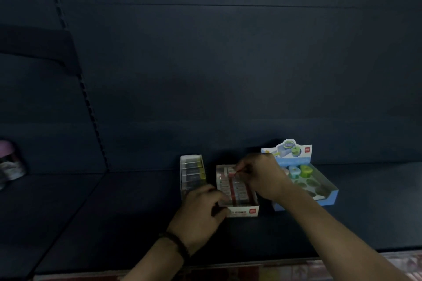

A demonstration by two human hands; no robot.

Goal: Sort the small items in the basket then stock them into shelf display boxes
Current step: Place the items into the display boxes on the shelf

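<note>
1. Stocking under way on the dark shelf [114,212]: three display boxes stand in a row, one kind of item per box.
2. The eraser display box [244,211] is the middle one. Its red and white rows look nearly full and are packed tight.
3. The left hand [201,210] grasps this box at its 7 o'clock corner, fingers curled over the rim. Judgement: it braces the light carton so it does not slide while the other hand presses in.
4. The right hand [260,175] reaches to the 12 o'clock end of the same box and pinches a small eraser [233,170] at the back row. The frame is blurred, so I cannot tell whether the eraser is seated.
5. A white box [190,157] stands just beside at 9 o'clock and holds dark, yellow-ended pieces.
6. A blue sharpener box [331,196] stands at 3 o'clock. Two sharpeners [304,170] sit at its back and the other wells are unfilled. Judgement: more stocking remains.
7. The basket is not in view. A pink-lidded jar [9,162] sits far out at 9 o'clock.
</note>
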